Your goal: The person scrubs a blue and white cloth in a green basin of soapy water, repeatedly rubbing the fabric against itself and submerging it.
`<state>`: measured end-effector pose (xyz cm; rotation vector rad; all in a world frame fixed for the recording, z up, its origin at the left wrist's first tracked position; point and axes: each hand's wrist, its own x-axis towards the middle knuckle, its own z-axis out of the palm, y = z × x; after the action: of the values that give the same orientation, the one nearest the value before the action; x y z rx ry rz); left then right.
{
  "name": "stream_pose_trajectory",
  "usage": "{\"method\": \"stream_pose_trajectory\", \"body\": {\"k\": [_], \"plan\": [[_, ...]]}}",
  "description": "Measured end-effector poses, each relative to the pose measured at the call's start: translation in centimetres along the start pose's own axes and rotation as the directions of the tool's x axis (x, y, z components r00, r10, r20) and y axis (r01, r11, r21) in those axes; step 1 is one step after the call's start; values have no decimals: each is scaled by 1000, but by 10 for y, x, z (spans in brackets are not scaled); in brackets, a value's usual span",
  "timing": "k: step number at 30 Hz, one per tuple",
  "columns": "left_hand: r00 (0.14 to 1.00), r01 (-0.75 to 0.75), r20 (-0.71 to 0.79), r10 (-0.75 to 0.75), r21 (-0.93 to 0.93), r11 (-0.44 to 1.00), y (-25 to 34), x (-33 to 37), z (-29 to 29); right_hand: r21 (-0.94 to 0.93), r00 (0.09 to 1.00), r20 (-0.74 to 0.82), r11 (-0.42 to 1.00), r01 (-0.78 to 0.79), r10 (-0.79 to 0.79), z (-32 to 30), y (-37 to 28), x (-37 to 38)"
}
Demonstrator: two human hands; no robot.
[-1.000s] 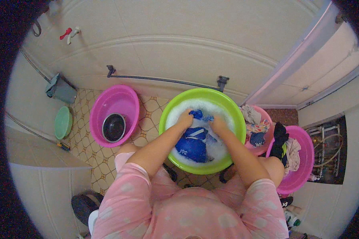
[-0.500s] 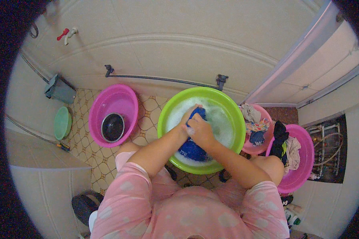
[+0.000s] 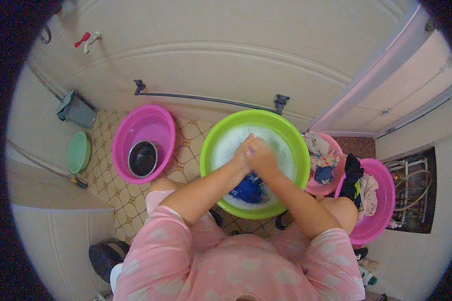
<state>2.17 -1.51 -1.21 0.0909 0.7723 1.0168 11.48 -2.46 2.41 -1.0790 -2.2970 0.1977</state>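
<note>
A wet blue garment (image 3: 248, 190) with white lettering lies partly in the suds of a lime-green basin (image 3: 305, 165). Above it my left hand (image 3: 243, 154) and my right hand (image 3: 264, 159) are pressed together, closed on a bunched part of the garment. My right hand is smeared by motion, and the gathered cloth between the hands is mostly hidden by the fingers. White foam (image 3: 226, 150) covers much of the water around them.
At left, a magenta basin (image 3: 144, 120) holds a dark round bowl (image 3: 142, 159); beyond are a small green basin (image 3: 79, 153) and a grey bin (image 3: 77, 111). Clothes fill a pale pink basin (image 3: 319, 188) and a magenta basin (image 3: 382, 215) at right. A pipe (image 3: 206, 100) runs along the wall.
My right hand has shifted slightly right and in against my left. The blue cloth that showed above my hands is now covered by them, and the foam has spread.
</note>
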Motion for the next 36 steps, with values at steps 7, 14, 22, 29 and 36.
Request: {"method": "stream_pose_trajectory", "body": {"k": [7,14,22,29,36], "plan": [[995,-76,-69,77,22,997,-5,-10,11,194,969,-197,975,-109,148,-3,-10,3],[999,-10,-43,15,117,993,-9,-1,20,85,980,-70,980,-181,187,-10,36,7],[710,-315,63,702,919,236,15,42,-42,243,863,-76,849,-469,499,40,79,-9],[905,-137,-191,379,714,686,17,30,-52,112,719,507,791,-602,476,46,60,-28],[980,-126,-100,174,370,921,7,15,-3,287,784,150,732,-618,603,75,94,-36]]}}
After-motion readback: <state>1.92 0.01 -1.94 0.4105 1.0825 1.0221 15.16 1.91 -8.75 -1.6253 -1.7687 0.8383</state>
